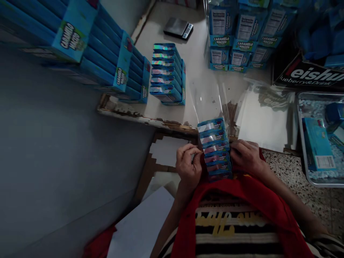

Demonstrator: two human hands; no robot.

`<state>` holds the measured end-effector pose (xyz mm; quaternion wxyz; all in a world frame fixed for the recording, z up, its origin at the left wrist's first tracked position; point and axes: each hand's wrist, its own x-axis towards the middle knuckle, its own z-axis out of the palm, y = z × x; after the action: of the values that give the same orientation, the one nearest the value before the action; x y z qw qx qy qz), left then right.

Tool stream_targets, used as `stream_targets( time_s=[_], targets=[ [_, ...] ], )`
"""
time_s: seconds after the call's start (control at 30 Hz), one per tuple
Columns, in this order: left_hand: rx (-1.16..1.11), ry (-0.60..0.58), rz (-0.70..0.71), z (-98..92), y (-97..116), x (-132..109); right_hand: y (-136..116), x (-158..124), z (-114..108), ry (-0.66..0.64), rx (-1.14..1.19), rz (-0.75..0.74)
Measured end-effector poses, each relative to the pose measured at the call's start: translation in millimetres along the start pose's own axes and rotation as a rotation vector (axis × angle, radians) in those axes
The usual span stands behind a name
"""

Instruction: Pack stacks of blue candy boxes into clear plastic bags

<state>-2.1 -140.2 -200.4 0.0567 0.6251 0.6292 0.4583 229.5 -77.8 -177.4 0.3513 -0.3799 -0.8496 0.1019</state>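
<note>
A row of small blue candy boxes [216,147] lies in front of my body, inside a clear plastic bag [211,102] whose loose end stretches over the table edge. At the left side of the row, my left hand [189,163] is closed in a pinch on the bag's edge. My right hand [247,156] is at the opposite side with its fingers curled against the bag; the fingertips are partly hidden.
Tall stacks of blue boxes [107,53] stand at the left, with a shorter box row [166,77] beside them. Behind are a small scale [177,28] and bagged boxes [232,43]. Flat clear bags [264,122] and a metal tray [302,143] lie to the right.
</note>
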Motion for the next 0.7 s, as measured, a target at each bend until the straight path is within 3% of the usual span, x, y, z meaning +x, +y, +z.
stream_targets(
  time_s=[0.23, 0.4, 0.5, 0.63, 0.7],
  targets=[
    [-0.231, 0.072, -0.28, 14.5, -4.8, -3.2, -0.7, -12.5, 5.5, 0.059, 0.07, -0.039],
    [-0.266, 0.042, -0.297, 16.6, 1.6, 6.2, 2.2, -5.1, 8.0, 0.051, 0.154, 0.086],
    [-0.19, 0.024, -0.185, 9.9, 5.4, 7.2, 7.8, -0.6, 3.9, -0.019, 0.097, 0.04],
    [-0.019, 0.008, 0.142, -2.4, 3.7, -1.9, 10.6, -10.2, -3.0, -0.084, -0.019, -0.174],
    [0.033, 0.031, 0.198, -4.4, 2.0, -4.0, 8.6, -14.1, -3.0, -0.078, -0.018, -0.242]
  ],
)
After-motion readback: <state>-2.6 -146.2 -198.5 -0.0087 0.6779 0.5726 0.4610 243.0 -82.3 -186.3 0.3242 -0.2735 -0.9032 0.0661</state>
